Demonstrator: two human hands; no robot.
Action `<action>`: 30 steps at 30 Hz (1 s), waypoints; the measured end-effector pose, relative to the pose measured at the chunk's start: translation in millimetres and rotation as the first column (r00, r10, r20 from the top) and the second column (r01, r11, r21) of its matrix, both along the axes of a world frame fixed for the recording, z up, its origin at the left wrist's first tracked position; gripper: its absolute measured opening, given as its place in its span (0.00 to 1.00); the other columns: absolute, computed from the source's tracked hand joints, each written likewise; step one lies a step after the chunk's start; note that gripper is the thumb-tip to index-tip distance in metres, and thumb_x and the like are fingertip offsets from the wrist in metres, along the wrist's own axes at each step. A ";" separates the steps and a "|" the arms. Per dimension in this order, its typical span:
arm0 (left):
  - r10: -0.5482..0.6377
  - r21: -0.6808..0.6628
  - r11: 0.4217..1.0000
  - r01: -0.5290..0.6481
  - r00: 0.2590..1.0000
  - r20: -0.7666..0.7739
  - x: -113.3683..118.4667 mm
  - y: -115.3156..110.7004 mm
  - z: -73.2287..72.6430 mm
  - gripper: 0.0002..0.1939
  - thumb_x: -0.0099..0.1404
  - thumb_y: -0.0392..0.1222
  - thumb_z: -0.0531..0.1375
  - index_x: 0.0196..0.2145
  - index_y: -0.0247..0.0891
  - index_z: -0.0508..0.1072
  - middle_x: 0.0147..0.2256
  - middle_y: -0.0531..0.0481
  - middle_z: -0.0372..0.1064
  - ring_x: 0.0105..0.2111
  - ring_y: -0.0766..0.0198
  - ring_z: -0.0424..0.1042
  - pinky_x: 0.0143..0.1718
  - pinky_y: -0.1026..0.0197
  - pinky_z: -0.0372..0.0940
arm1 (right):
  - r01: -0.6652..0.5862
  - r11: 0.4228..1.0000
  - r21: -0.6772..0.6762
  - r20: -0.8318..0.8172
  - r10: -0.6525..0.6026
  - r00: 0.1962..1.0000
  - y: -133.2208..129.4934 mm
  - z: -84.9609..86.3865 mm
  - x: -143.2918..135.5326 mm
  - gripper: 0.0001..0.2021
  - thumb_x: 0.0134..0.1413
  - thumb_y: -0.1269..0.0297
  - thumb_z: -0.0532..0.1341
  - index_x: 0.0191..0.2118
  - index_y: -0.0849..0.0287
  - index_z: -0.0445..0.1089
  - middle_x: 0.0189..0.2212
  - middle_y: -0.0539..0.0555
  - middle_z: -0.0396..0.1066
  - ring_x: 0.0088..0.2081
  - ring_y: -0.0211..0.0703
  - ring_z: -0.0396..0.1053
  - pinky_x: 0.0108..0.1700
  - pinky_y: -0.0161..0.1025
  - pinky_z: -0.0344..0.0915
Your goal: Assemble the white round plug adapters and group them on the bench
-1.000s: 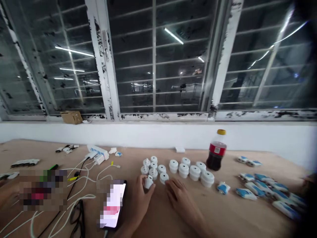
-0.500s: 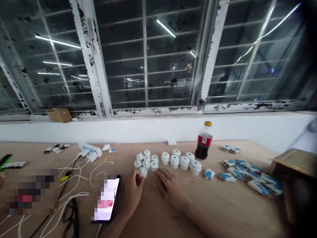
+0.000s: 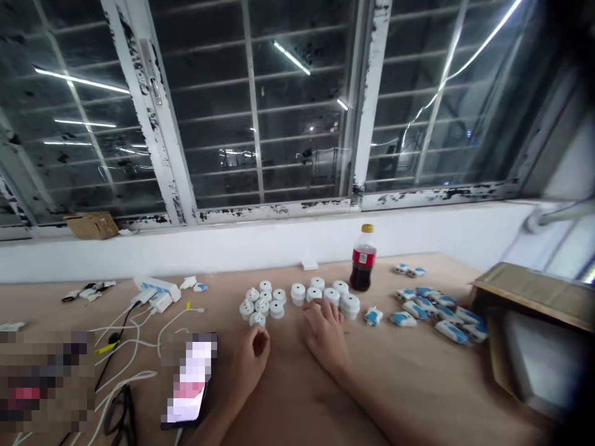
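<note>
My left hand rests on the table with fingers curled round into a ring, just in front of a cluster of small white round plug-like pieces. The nearest of these, a white piece with holes in its top, sits right beyond its fingertips. I see nothing inside the curl. My right hand lies palm down, fingers stretched forward against the near side of a second group of white round pieces. Its fingers partly hide some of them. Pieces in this second group have a dark centre hole, and some look stacked.
A cola bottle stands behind the right group. Blue-and-white plug-like pieces lie further right, beside a cardboard box. On the left are a lit phone, white cables, a power strip and black glasses.
My right hand has moved forward and right, from beside the left cluster to the right group. My left hand has drawn back slightly from the nearest piece. The view has turned right.
</note>
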State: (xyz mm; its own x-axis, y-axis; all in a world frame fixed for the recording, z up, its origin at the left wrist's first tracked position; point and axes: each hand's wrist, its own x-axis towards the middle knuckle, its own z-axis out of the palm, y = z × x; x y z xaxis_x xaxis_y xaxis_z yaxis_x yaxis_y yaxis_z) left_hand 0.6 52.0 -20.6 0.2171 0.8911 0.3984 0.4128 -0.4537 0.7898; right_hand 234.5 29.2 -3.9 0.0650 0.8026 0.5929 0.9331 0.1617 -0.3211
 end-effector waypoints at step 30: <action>-0.092 -0.044 0.995 0.092 0.996 0.000 7.2 -12.2 2.1 0.14 0.60 0.38 0.68 0.43 0.45 0.75 0.42 0.49 0.79 0.43 0.54 0.77 0.49 0.55 0.71 | -0.019 0.992 0.122 -0.376 0.064 0.924 7.7 -10.4 11.8 0.09 0.65 0.52 0.60 0.42 0.51 0.69 0.43 0.57 0.70 0.43 0.57 0.74 0.48 0.54 0.75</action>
